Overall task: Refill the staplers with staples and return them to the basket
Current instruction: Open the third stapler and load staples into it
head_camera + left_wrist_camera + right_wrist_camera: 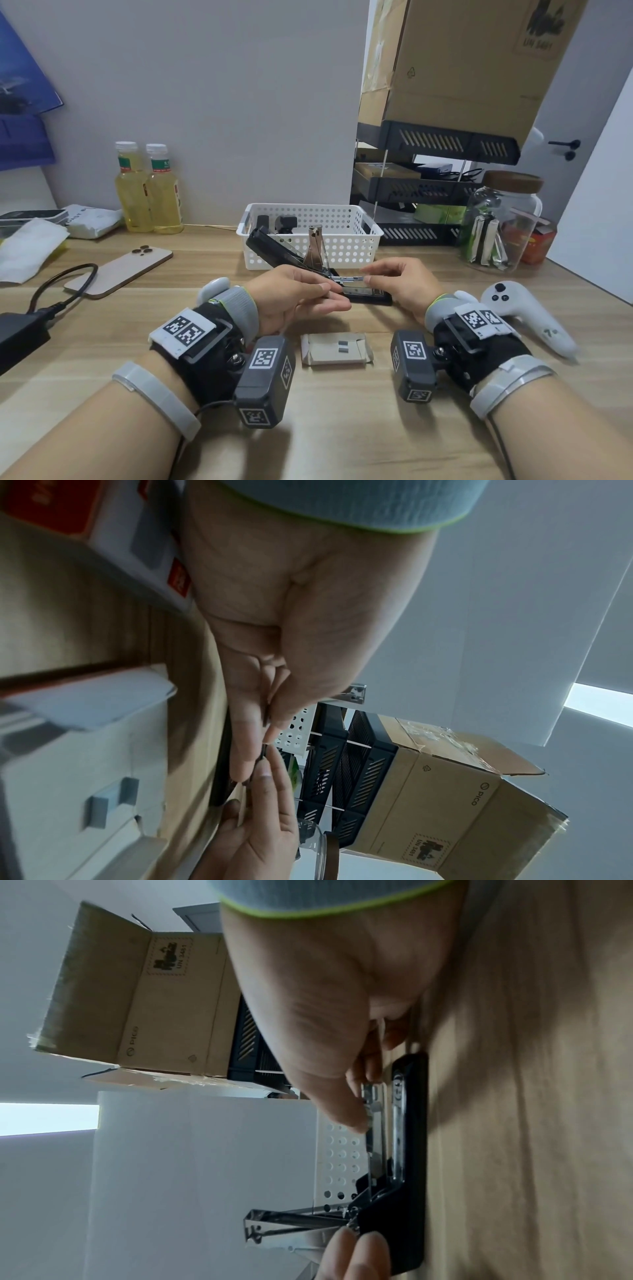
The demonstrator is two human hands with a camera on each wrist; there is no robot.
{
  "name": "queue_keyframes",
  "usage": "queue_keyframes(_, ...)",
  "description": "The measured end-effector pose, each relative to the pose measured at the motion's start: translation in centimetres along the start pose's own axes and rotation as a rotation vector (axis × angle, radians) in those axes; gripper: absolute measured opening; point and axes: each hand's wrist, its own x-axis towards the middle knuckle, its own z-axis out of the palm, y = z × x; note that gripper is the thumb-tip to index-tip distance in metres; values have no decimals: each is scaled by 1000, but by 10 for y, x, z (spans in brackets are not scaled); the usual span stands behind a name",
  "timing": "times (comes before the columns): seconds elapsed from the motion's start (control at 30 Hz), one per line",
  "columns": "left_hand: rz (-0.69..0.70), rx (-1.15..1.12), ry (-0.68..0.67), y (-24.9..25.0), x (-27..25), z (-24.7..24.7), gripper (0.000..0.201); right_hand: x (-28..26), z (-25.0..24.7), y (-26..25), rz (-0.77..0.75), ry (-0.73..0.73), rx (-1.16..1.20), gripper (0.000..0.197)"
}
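A black stapler (366, 297) lies opened on the wooden table in front of the white basket (342, 248). Its cover (270, 248) is swung back to the left and its metal arm (317, 251) stands upright. My left hand (330, 291) pinches the rear of the silver magazine (346, 279) near the hinge. My right hand (368, 277) pinches a short silver strip (368, 1118) that looks like staples, at the magazine's front end. An open staple box (337, 347) with two short strips lies near me. Another black stapler (284, 222) sits in the basket.
A white controller (527, 315) lies right of my right wrist, a glass jar (500, 222) behind it. A phone (120, 270), a black charger with cable (20, 329) and two bottles (147, 192) occupy the left. A black tray rack (428, 192) stands at the back right.
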Motion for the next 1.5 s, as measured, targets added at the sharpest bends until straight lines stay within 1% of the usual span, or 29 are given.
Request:
queue_keyframes(0.07, 15, 0, 0, -1, 0, 1, 25, -6, -2, -10, -90, 21, 24, 11)
queue_keyframes(0.1, 24, -3, -5, -1, 1, 1, 25, -10, -2, -16, -143, 0, 23, 10)
queue_keyframes(0.13, 35, -4, -9, -2, 2, 2, 25, -15, 0, -23, -181, -48, 25, 9)
queue_keyframes(0.23, 66, 9, -22, -3, 2, 3, 20, -27, 10, -38, -219, -271, 53, 14)
queue_keyframes(0.27, 71, 21, -20, -3, 2, 3, 17, -29, 14, -39, -240, -320, 38, 16)
queue_keyframes(0.33, 74, 34, -8, -4, 1, 2, 16, -30, 18, -40, -286, -349, 2, 18)
queue_keyframes(0.43, 69, 28, -4, -4, 1, 1, 15, -30, 18, -40, -284, -342, 15, 16)
queue_keyframes(0.53, 70, 33, -33, -3, 1, 0, 20, -29, 16, -36, -244, -311, 50, 14)
queue_keyframes(0.67, 57, -81, -119, 0, 0, -4, 25, -28, 16, -35, -210, -261, 77, 15)
queue_keyframes(0.77, 68, -118, -136, 1, -1, -4, 29, -28, 15, -35, -199, -250, 90, 12)
queue_keyframes(0.9, 85, -146, -90, -1, -1, -4, 28, -30, 15, -37, -195, -234, 121, 13)
queue_keyframes(1.1, 117, -118, -15, -3, 0, -3, 26, -30, 15, -36, -201, -215, 149, 10)
queue_keyframes(1.27, 133, -107, 42, -2, 0, -3, 27, -30, 15, -37, -189, -204, 175, 12)
queue_keyframes(1.37, 132, -97, 59, -2, 0, -2, 24, -31, 15, -37, -177, -214, 183, 11)
queue_keyframes(1.5, 133, -95, 50, -3, 1, -1, 21, -31, 15, -38, -152, -215, 184, 12)
